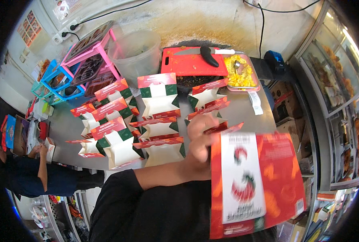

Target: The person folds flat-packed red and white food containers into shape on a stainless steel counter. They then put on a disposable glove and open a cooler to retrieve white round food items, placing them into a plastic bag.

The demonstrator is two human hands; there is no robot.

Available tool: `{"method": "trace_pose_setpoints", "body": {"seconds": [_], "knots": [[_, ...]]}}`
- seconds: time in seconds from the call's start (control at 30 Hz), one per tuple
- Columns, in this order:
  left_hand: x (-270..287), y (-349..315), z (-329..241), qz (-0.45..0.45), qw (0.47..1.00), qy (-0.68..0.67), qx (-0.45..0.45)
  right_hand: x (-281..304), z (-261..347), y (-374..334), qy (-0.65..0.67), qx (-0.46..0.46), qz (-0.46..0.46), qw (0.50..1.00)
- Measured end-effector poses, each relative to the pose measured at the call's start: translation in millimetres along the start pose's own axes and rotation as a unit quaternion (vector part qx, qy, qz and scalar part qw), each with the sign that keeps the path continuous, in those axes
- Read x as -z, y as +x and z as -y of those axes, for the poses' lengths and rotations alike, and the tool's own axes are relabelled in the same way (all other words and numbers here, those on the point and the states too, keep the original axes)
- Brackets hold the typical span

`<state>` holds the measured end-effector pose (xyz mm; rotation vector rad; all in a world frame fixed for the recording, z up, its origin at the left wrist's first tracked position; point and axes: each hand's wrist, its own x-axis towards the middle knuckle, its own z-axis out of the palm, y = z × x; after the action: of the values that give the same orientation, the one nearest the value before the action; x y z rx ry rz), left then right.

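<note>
A flat red food carton (282,161) with a white panel and chili print hangs large and blurred in front of me at the right. My left hand (200,139) comes across from the lower left, its fingers bent against the carton's upper left corner. Motion smears the fingertips. My right hand does not show; the carton covers that area. Beyond my left hand, several opened red, green and white cartons (160,97) stand in rows on the steel table (66,135). Their pale insides face up. One open carton (117,145) is nearest my left forearm.
Behind the cartons are a red cutting board (183,62) with a knife (224,51), a tray of yellow food (240,72), a clear bucket (135,54) and pink and blue baskets (92,60). A co-worker (34,173) works at the left. A glass display case (337,76) borders the right.
</note>
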<state>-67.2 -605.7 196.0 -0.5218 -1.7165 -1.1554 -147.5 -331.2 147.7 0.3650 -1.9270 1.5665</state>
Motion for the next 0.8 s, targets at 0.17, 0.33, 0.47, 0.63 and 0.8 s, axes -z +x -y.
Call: {"method": "trace_pose_setpoints", "body": {"seconds": [0.17,0.33,0.47,0.63,0.8], "knots": [[-5,-15,1,0.281,0.926,-0.102,0.229,7,19,-18,-0.069,0.052,0.063,0.994],[-3,-20,10,0.497,0.76,-0.233,0.349,51,-29,13,-0.074,-0.079,0.017,0.994],[-6,-11,17,0.394,0.855,-0.174,0.291,81,-95,64,-0.112,-0.219,0.055,0.968],[58,10,32,0.283,0.91,-0.092,0.289,75,-197,101,-0.177,-0.301,0.252,0.903],[136,10,31,0.112,0.9,-0.043,0.418,28,-279,85,-0.345,-0.298,0.353,0.817]]}}
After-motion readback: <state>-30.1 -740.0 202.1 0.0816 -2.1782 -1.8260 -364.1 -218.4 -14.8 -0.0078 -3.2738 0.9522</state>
